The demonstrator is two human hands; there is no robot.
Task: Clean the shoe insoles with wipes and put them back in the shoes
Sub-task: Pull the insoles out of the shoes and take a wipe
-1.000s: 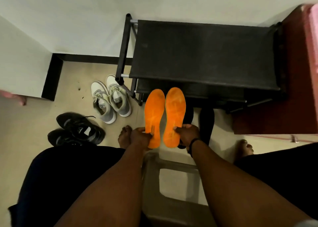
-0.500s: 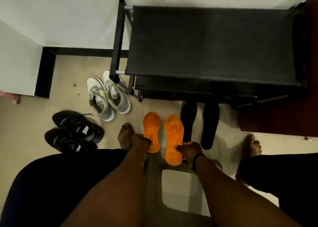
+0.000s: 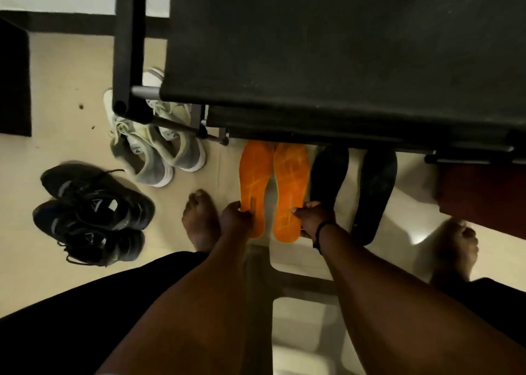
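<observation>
Two orange insoles lie side by side on the pale floor, toes under the black rack. My left hand (image 3: 236,218) pinches the heel end of the left orange insole (image 3: 254,175). My right hand (image 3: 313,216) pinches the heel end of the right orange insole (image 3: 290,181). Two black insoles (image 3: 375,192) lie flat just right of them. A grey-and-white pair of shoes (image 3: 159,150) stands to the left, partly behind the rack's leg. A black pair of shoes (image 3: 94,212) sits further left. No wipes show.
The black shoe rack (image 3: 327,56) fills the upper right and overhangs the insole toes. My bare feet (image 3: 199,221) flank the insoles. A stool's pale frame (image 3: 299,283) shows between my knees. A dark red panel (image 3: 484,192) stands at right.
Both hands brought the orange insoles down from a raised position to the floor. My head leaned forward, so the rack now looms larger.
</observation>
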